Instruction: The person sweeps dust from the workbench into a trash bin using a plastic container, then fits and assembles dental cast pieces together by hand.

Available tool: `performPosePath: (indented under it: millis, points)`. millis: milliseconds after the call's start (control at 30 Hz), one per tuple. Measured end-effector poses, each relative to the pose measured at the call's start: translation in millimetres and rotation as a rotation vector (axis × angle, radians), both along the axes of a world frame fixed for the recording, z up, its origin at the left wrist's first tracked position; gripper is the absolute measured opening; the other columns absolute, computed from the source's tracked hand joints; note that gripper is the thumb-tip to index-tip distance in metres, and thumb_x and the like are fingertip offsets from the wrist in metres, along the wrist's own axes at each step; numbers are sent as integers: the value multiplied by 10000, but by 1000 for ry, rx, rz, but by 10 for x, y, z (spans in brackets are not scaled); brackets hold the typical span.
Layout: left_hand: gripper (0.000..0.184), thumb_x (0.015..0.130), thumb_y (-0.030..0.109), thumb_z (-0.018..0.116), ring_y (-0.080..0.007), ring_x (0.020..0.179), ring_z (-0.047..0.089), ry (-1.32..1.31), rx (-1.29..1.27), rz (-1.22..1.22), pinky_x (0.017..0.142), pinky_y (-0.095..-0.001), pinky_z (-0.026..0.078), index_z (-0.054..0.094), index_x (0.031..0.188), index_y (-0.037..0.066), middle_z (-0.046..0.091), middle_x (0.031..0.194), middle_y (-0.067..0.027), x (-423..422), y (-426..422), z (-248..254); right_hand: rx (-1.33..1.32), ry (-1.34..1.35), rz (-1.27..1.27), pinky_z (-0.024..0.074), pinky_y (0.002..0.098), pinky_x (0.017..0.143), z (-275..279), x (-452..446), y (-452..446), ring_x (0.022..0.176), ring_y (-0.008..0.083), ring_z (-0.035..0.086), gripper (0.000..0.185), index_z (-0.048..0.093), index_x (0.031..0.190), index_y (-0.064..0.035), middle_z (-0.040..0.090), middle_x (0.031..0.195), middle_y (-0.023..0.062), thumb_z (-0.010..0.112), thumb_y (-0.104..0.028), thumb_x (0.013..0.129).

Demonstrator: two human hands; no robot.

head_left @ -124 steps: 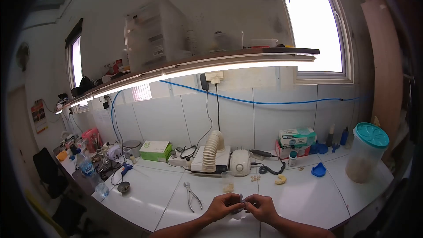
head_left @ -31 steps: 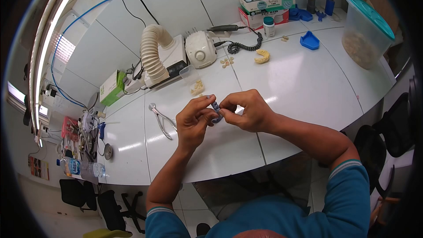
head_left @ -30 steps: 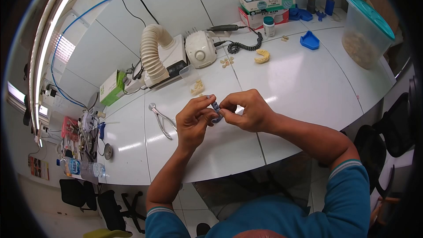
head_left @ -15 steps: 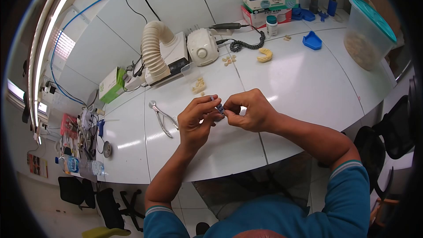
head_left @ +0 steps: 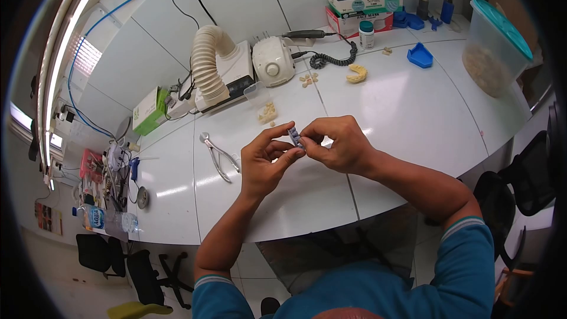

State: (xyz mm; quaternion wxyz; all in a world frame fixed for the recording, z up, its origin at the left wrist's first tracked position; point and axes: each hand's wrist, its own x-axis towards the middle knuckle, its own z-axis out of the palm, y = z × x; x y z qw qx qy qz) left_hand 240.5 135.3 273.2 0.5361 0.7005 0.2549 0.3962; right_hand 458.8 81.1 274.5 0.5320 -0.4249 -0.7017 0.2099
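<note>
1. Since half a second ago, the blue-grey dental model (head_left: 295, 136) has shifted slightly in my fingers, and more of its toothed row shows.
2. My left hand (head_left: 263, 162) holds it in a narrow grip, forefinger at the upper end, thumb at the lower.
3. Its long axis slants from upper left to lower right, between my two hands, raised over the counter (head_left: 283, 207).
4. My right hand (head_left: 342, 147) has thumb and forefinger closed on its right edge; whether they pinch something small too, I cannot tell. Neither hand is nearer: both touch it.
5. Pliers (head_left: 205, 137) lie left of my left hand, untouched.
</note>
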Motion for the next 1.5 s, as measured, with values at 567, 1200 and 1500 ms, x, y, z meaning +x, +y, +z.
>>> performPosePath:
  millis: [567,1200,1500]
  points:
    - [339,1075,122,726,-141,963,741,25,-122,-28,832,-281,612,688,1383,-13,788,1129,-100,-68,100,-76,-24,-16,40,628,340,678,-23,21,17,761,221,790,102,786,977,34,806,862,144,769,-65,955]
    - [225,1092,222,721,-90,879,656,28,-188,-18,795,-261,536,750,1153,7,763,988,-23,-44,61,-84,-197,250,195,616,355,850,41,-27,-53,908,185,803,149,687,1116,40,808,932,136,711,-55,1004]
    - [243,1085,220,726,-112,832,650,5,-178,-2,765,-289,549,734,1151,-14,746,973,-55,-14,20,-46,-252,325,237,594,329,863,0,-29,-37,881,138,758,127,693,1103,28,793,911,91,712,-58,1012]
